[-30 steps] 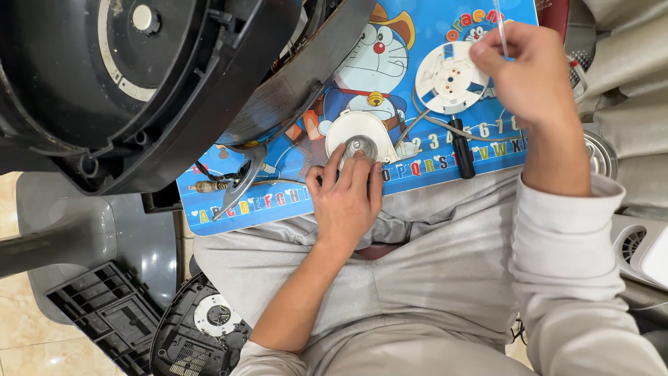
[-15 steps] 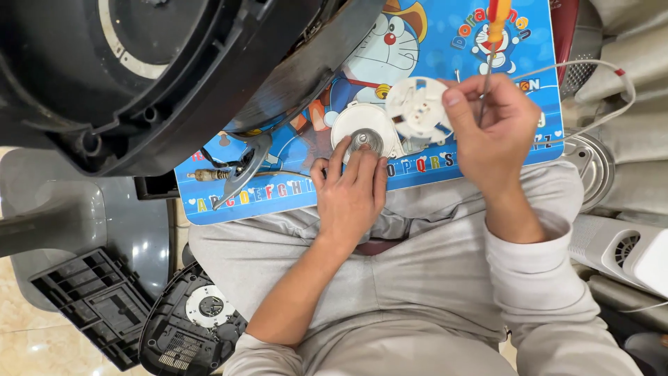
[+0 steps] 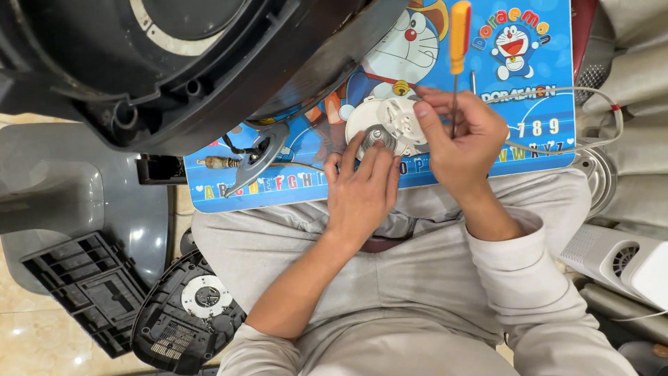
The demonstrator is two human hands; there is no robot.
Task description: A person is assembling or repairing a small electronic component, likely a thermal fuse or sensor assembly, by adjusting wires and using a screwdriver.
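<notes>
My left hand [image 3: 362,191] presses its fingertips on a round white part with a metal centre [image 3: 369,132], which lies on a blue cartoon lap board [image 3: 543,90]. My right hand [image 3: 460,139] holds a second white round plastic part [image 3: 398,117] against the first one. The same hand grips a screwdriver with an orange-yellow handle [image 3: 459,31], shaft pointing down into the fist. A white cable [image 3: 557,90] loops from the right hand across the board's right side.
A big black appliance housing [image 3: 174,63] overhangs the board's left half. A grey metal bracket [image 3: 256,157] and a small fuse-like piece [image 3: 217,163] lie on the board. Black plastic base parts [image 3: 184,306] and a grille [image 3: 80,285] sit on the floor left; white devices [image 3: 623,261] at right.
My right hand came down from the board's upper right to the middle, bringing the second white part and the screwdriver next to the part under my left hand. The left hand stayed put.
</notes>
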